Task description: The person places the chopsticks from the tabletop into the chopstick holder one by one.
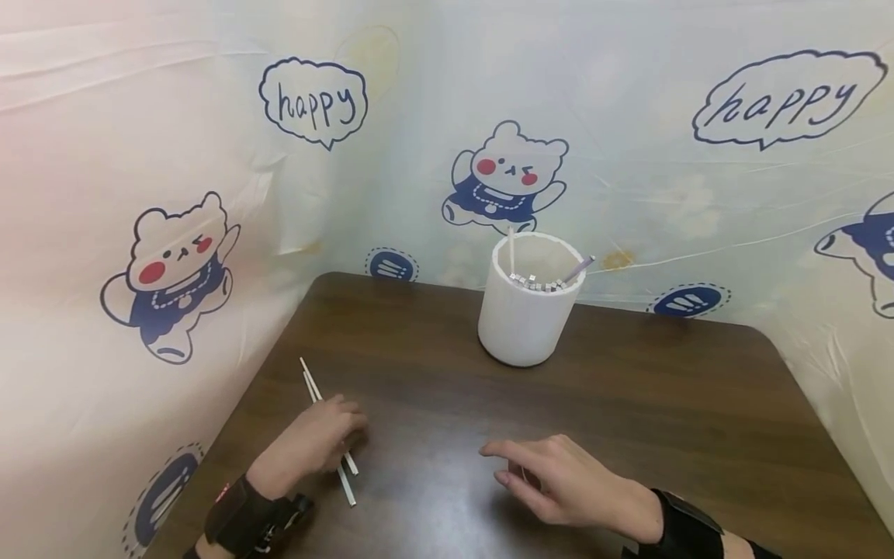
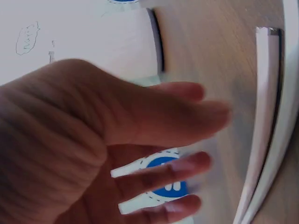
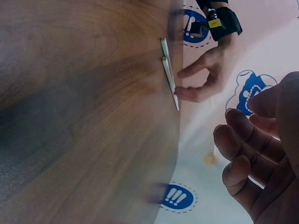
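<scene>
Two pale chopsticks (image 1: 347, 485) lie close together on the left side of the table, crossing at a slight angle. Over their middle hovers my left hand (image 1: 314, 439), which hides part of them in the head view. Its thumb and fingers are loosely bent and spread apart with nothing between them, as the left wrist view shows, with the chopsticks (image 2: 266, 88) off to the side of the fingertips. My right hand (image 1: 566, 481) is held over the front middle of the table, index finger and thumb apart, fingers relaxed, holding nothing.
At the back of the brown table (image 1: 649, 396) stands a white cylindrical holder (image 1: 524, 326). Small silvery square ends show inside it, and a purplish-grey stick (image 1: 580, 269) leans out over its rim. Printed fabric (image 1: 419, 101) hangs behind and along the sides.
</scene>
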